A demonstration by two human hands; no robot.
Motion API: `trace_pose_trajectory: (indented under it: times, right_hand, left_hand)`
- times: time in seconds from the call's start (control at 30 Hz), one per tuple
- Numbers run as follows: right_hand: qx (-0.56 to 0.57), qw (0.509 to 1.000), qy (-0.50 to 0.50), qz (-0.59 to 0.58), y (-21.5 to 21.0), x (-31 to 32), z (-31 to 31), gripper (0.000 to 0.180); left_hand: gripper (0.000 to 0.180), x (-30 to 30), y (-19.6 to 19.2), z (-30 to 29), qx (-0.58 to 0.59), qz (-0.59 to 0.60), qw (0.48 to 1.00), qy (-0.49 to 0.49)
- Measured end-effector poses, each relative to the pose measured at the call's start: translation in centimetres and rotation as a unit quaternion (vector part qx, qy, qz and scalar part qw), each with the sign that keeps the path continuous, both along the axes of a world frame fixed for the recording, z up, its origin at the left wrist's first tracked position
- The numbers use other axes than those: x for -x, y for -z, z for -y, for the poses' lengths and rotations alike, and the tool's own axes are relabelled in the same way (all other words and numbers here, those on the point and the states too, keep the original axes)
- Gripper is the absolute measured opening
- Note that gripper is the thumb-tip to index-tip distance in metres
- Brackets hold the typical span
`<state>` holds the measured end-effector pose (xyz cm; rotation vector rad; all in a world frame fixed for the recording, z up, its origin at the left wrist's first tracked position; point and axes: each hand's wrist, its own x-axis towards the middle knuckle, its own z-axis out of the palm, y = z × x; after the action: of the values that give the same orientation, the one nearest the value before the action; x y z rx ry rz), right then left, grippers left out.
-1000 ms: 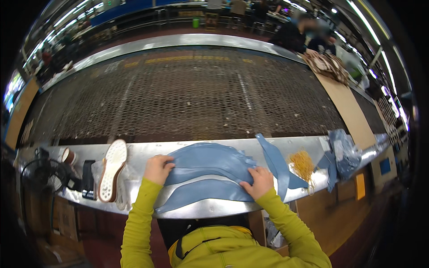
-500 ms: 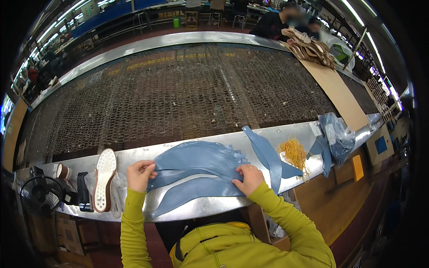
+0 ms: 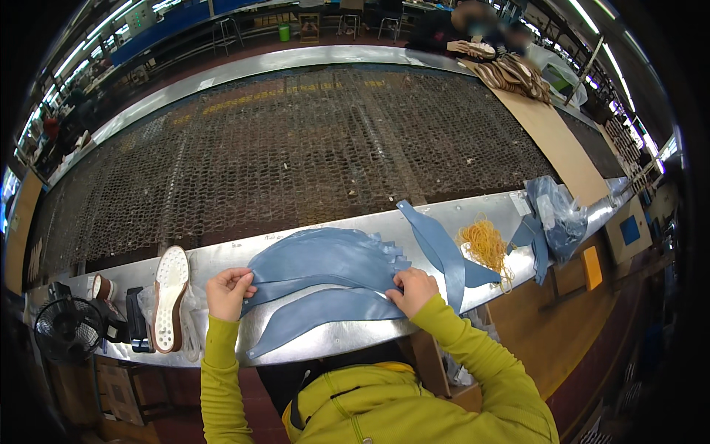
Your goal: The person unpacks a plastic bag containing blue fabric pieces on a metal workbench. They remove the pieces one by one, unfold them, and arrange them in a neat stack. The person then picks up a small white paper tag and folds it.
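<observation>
A fanned stack of curved blue leather pieces [image 3: 318,253] lies on the metal ledge in front of me. My left hand [image 3: 228,294] pinches the left tip of the stack's near piece. At the other end, by the stepped ends of the fan, my right hand [image 3: 414,289] has its fingers closed on the same piece's right end. One separate blue leather piece [image 3: 314,317] lies nearer to me, its right end close under my right hand. To the right, further blue pieces [image 3: 438,248] lie crossed over each other.
A tangle of yellow elastic bands [image 3: 484,246] and a blue plastic bag [image 3: 555,214] are on the right. On the left stand a shoe sole [image 3: 171,296], a black stand [image 3: 137,318] and a small fan [image 3: 68,325]. A wide mesh conveyor [image 3: 296,148] stretches beyond; people work across it.
The near piece now lies closer against the stack, with less gap showing. Both hands keep their grip and have barely moved. The view has shifted slightly.
</observation>
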<state>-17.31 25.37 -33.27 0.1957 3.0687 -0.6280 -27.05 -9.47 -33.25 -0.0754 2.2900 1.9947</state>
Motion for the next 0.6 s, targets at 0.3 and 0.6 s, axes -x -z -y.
trace_pose_trajectory:
  times: [0.3,0.6]
  right_hand:
    - [0.242,0.969,0.04,-0.012,-2.5,1.6,-2.0,0.018]
    - [0.36,0.924,0.036,0.125,-2.3,-1.3,-1.2,0.026]
  left_hand:
    - [0.017,-0.9,-2.0,-0.3,-0.006,-0.013,1.0,-0.012]
    - [0.015,-9.8,-3.2,4.0,0.014,0.081,0.995,-0.05]
